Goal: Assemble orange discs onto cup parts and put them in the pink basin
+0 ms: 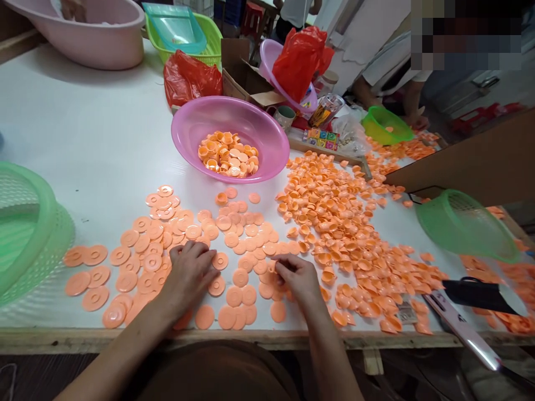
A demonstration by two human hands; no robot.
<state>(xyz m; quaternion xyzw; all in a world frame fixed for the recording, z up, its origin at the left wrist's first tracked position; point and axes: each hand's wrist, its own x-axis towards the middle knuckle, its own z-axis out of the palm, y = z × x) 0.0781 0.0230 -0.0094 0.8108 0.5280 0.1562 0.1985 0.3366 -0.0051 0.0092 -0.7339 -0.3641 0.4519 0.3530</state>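
Note:
Flat round orange plastic discs [152,262], each with a raised ring, lie loose and overlapping over the table in front of me. My left hand [190,273] rests low among them, fingers bent and a little apart, fingertips beside a single disc [219,260]. Over other discs, my right hand [297,277] has thumb and fingers drawn together around a small orange plastic piece [272,266], mostly hidden. Right of that hand spreads a heap of small orange cup-shaped parts [334,211]. Beyond both hands, a pink basin [188,131] contains orange cup pieces.
Green baskets stand at left [54,223] and right [463,223]. A pale pink tub [112,39], a red bag [192,78] and a cardboard box [238,78] are behind. A long white-handled tool [463,331] overhangs the front edge. Another person's hands [413,114] work near a green bowl [387,125].

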